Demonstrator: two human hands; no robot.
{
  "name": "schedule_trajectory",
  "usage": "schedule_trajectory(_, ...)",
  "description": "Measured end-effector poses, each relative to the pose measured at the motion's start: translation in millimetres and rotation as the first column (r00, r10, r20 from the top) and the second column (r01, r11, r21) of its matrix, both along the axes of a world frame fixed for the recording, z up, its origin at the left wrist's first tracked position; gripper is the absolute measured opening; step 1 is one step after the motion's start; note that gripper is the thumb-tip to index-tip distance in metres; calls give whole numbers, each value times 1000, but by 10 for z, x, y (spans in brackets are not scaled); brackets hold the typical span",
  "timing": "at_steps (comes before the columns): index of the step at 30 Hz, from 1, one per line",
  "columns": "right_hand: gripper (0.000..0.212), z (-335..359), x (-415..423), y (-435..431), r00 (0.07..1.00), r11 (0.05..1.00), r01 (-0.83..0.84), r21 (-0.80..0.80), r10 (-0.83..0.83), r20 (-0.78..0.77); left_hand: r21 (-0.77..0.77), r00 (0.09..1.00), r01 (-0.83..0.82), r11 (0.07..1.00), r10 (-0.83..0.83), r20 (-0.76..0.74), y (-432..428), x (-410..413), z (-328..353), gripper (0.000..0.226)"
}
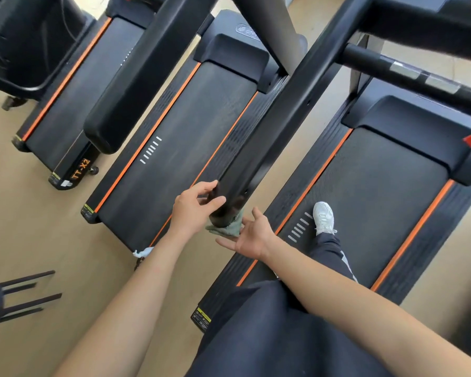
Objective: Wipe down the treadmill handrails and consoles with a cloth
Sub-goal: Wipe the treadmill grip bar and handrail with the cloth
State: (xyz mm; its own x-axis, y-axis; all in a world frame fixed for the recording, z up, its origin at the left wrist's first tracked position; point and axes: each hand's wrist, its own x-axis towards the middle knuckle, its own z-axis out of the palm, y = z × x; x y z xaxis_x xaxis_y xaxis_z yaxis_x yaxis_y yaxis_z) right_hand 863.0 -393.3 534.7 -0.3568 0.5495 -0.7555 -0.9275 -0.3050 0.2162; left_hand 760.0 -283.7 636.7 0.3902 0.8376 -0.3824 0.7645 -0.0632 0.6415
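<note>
Green cloth (225, 229), bunched and small, hangs at the near tip of the black handrail (280, 126), pressed against the tip's underside. The handrail's long axis runs on a slant from the upper right, where it joins a console (419, 20) cut off by the frame edge, down to the lower left, and its free end points toward the person. The left hand (193, 209) curls round that end, fingers over the top and thumb along the near side, so the cloth sits just below and to the right of its grip (whether any finger also pinches the cloth is hidden by the rail). The right hand (254, 239) lies palm up with fingers spread and straight, holding nothing, its fingertips just beside the cloth's right edge. The cloth thus hangs between the two hands. Below the rail are two treadmills side by side, the middle one (191, 137) on the left and the right one (378, 200) under a white shoe (323, 217) planted on its belt. Tan floor (38, 227) shows between them. A dark rack (19, 297) at the lower left is blurred.
</note>
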Motion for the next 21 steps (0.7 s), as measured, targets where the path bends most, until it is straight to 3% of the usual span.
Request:
schedule_trajectory(17,71,13,1029,227,971,992,67,107,-90,222,-57,997,-62,996,65,52,24,-42,-64,43)
schedule_trajectory(21,71,-33,890,183,975,992,-3,126,-26,223,-76,995,-79,994,83,50,32,-54,-86,43)
